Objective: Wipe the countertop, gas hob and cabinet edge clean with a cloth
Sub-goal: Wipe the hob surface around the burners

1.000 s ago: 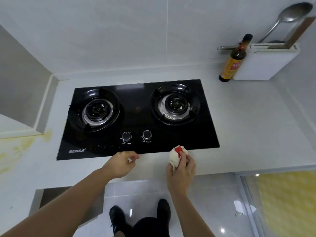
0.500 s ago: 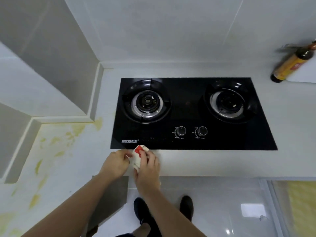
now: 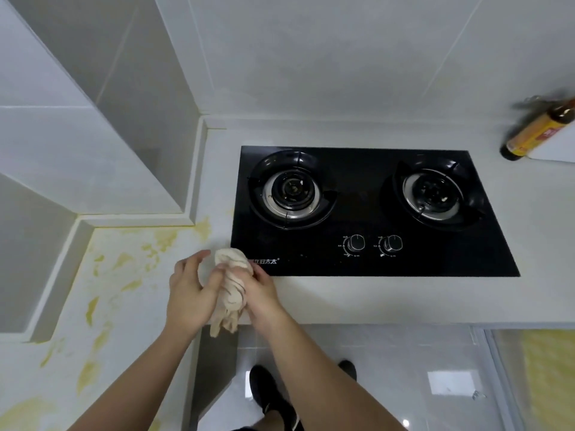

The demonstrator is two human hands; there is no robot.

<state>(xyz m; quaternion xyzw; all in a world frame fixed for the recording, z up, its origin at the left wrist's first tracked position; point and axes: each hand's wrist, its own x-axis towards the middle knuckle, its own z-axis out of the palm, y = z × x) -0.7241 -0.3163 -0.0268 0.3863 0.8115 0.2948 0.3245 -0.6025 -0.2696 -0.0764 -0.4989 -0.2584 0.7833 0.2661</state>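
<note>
Pale grey wall tiles rise behind a white tabletop point(image 3: 357, 300) that runs along the wall and turns a corner at the left, where yellow stains point(image 3: 130, 262) are smeared across its surface. Set into the tabletop is a black glass gas hob point(image 3: 367, 213) with two burners, the left burner point(image 3: 291, 191) and the right burner point(image 3: 431, 192), and two round knobs point(image 3: 371, 244) near its front edge. Just off the hob's front left corner, both hands meet over the tabletop's front part. A bunched, cream-coloured cloth point(image 3: 231, 284) with thin dark stripes sits between them; its top reaches the hob's corner and its loose end hangs down past the tabletop's front edge. The left hand point(image 3: 189, 290) has its fingers curled around the cloth's left side, and the right hand point(image 3: 264, 293) presses and wraps it from the right, so each grip is closed on the cloth. At the far right stands a dark sauce bottle point(image 3: 535, 133) with a yellow label, blurred, beside a white object cut off by the frame edge. Below the tabletop, a glossy tiled floor point(image 3: 404, 368) shows, with the person's dark shoes point(image 3: 270, 393) on it.
</note>
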